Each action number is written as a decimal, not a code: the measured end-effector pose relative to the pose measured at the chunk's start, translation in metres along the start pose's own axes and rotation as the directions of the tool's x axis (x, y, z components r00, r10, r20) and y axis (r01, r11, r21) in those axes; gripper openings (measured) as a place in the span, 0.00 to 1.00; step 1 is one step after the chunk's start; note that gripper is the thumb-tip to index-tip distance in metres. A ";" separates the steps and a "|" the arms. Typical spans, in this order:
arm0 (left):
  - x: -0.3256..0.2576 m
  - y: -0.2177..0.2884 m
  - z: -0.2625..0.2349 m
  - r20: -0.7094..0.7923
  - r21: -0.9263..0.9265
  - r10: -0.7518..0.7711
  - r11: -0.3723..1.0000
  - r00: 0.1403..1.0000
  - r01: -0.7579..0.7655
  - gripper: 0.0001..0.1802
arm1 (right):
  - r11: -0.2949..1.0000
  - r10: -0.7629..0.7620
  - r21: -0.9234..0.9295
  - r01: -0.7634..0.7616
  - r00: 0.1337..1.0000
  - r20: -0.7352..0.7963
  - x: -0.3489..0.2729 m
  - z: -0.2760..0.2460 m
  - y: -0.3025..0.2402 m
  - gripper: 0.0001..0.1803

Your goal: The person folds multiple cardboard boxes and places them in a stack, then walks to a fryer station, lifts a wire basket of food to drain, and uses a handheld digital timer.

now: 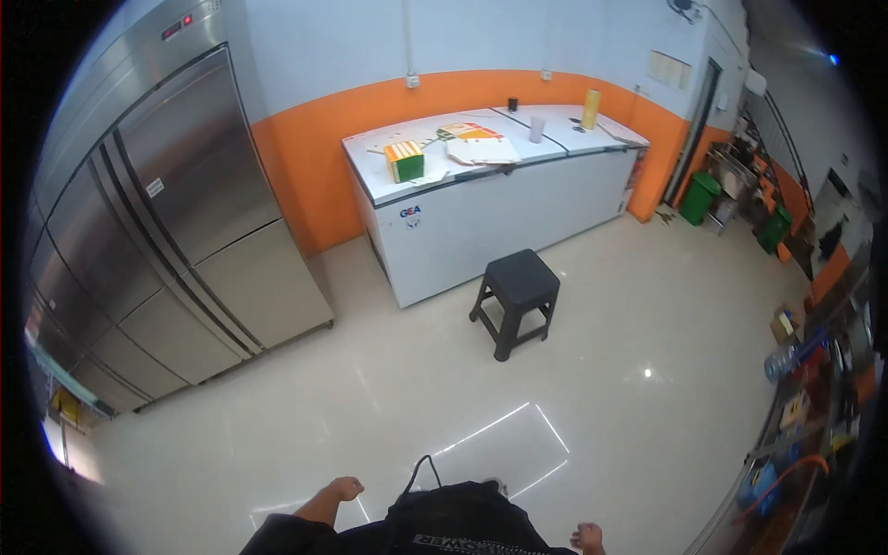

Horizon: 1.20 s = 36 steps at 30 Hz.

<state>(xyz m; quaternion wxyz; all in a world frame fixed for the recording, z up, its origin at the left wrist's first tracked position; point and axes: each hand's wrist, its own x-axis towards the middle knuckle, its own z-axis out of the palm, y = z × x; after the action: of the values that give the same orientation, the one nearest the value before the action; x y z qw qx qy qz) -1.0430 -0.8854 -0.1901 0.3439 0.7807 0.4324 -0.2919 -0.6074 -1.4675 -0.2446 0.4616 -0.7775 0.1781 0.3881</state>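
Note:
At the lower edge my left hand (347, 488) hangs in front of my body, fingers curled into a loose fist with nothing showing in it. Lower and to the right, my right hand (587, 536) is partly cut off by the picture's edge, its fingers curled in and no object visible. Neither hand touches anything. Ahead of me on the glossy tile floor (407, 388) stands a black plastic stool (523, 282). Behind it is a long white chest freezer (490, 217).
A tall steel refrigerator (199, 166) lines the left side. On the freezer lie a striped box (404, 162), flat cardboard (483, 151), a clear cup (536, 129) and a yellow cylinder (590, 109). Green bins (699, 198) stand at the back right; a cluttered bench (786, 453) runs along the right.

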 end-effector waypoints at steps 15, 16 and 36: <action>0.229 0.129 -0.111 0.312 -0.198 0.098 0.979 0.945 -0.036 0.24 | 0.738 0.196 -0.639 0.217 0.837 0.511 0.173 0.243 -0.399 0.23; 0.264 0.132 -0.135 0.309 -0.165 0.088 0.985 0.947 -0.038 0.23 | 0.726 0.161 -0.644 0.242 0.851 0.501 0.186 0.255 -0.415 0.23; 0.525 0.336 -0.784 -0.884 -0.453 -0.382 0.564 0.268 -0.691 0.09 | 0.025 -0.202 -0.890 0.456 0.874 0.442 0.251 0.417 -0.891 0.22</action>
<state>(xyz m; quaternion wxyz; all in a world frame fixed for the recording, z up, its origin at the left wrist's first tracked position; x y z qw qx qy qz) -0.3853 -0.1483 -0.0247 0.3558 0.5804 0.5277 0.5080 -0.0650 -0.6357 -0.0351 -0.0776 -0.8594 -0.3541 0.3606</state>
